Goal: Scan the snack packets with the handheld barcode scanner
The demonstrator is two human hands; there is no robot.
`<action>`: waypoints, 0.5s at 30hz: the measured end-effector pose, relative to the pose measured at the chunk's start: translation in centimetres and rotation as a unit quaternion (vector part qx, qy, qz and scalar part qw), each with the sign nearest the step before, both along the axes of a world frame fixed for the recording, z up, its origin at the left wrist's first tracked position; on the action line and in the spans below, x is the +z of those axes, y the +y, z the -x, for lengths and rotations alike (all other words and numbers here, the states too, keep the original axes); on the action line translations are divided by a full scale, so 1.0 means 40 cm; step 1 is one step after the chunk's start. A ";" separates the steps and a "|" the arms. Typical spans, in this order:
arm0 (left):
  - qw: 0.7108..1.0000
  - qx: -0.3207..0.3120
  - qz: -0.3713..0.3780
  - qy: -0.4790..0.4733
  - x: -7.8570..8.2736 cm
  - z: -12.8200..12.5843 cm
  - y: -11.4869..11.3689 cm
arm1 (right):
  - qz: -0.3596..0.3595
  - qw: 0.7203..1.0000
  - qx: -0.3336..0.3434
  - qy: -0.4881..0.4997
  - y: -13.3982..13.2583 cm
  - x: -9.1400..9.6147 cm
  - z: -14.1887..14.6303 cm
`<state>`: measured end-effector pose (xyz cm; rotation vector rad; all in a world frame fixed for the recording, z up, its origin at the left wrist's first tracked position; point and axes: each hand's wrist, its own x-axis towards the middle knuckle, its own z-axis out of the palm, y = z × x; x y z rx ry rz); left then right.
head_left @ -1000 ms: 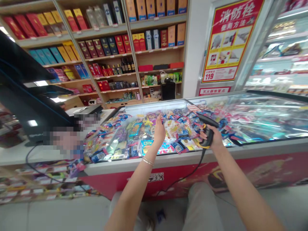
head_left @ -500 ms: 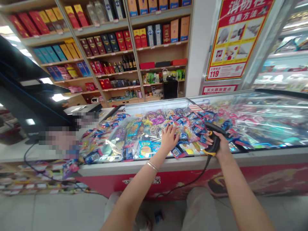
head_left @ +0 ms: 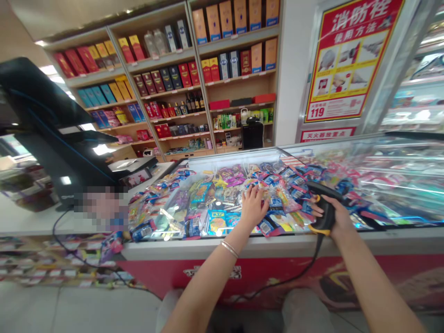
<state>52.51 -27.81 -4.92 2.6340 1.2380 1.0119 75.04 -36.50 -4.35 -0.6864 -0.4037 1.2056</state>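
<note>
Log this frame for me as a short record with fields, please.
left hand: left hand, open, fingers spread on the bright packets
right hand: right hand, gripping a black and yellow barcode scanner
things nearby: chest freezer holding the packets; scanner cord hanging over its red front
rest: metal bangle on the left wrist; wooden shelves of boxed liquor; red fire hydrant poster; black checkout screen
</note>
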 end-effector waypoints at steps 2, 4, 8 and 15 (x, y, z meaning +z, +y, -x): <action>1.000 0.001 -0.005 -0.001 -0.004 0.002 0.003 | -0.001 1.000 -0.014 -0.001 0.002 0.002 0.003; 1.000 0.001 -0.007 -0.001 -0.009 0.002 0.006 | -0.001 1.000 -0.019 -0.004 0.002 0.002 0.005; 1.000 0.017 -0.020 -0.006 -0.007 -0.002 0.006 | 0.003 1.000 -0.025 -0.014 -0.003 0.000 0.005; 0.994 0.104 -0.009 0.015 0.117 0.173 0.003 | 0.005 0.999 -0.010 -0.034 -0.026 0.055 0.066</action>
